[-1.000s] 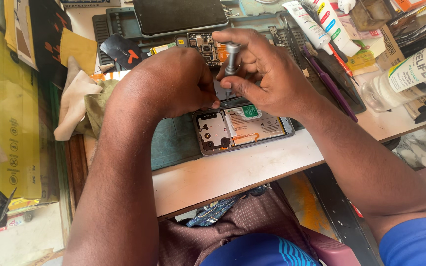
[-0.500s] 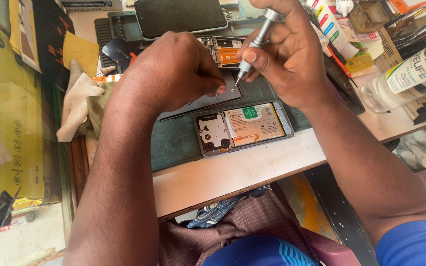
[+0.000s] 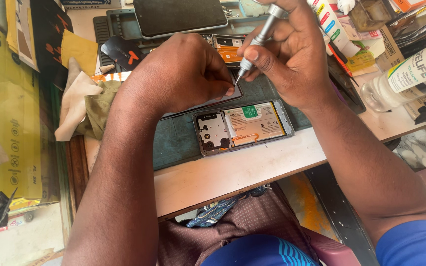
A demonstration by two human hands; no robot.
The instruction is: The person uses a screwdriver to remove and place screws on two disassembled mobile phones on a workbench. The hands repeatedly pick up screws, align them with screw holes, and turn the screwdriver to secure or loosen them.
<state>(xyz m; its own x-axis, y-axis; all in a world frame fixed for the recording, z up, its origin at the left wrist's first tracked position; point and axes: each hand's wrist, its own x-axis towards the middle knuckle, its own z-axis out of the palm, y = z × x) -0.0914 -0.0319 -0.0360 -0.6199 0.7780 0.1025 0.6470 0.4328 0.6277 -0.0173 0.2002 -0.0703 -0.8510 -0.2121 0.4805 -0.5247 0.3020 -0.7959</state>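
Note:
My right hand (image 3: 292, 59) grips a slim silver screwdriver (image 3: 258, 40), its tip pointing down at the grey phone panel (image 3: 225, 96) under my left hand. My left hand (image 3: 183, 74) is closed, pressing on that panel and hiding most of it. Below both hands an opened phone body (image 3: 245, 125) lies flat on the dark green work mat (image 3: 173, 143), its battery and metal shield showing. A circuit board with an orange part (image 3: 228, 44) sits just behind my hands.
A dark phone screen (image 3: 178, 15) lies at the back of the mat. Cloths (image 3: 82, 106) and a yellow box (image 3: 6, 108) are at left. A clear liquid bottle (image 3: 405, 76), tubes and clutter (image 3: 371, 29) crowd the right. The bench's wooden front edge (image 3: 232, 172) runs below the mat.
My right hand lifted the screwdriver from upright over the phone, swung up and right, then came back down with the tip at the panel by my left fingers. The view shifted slightly.

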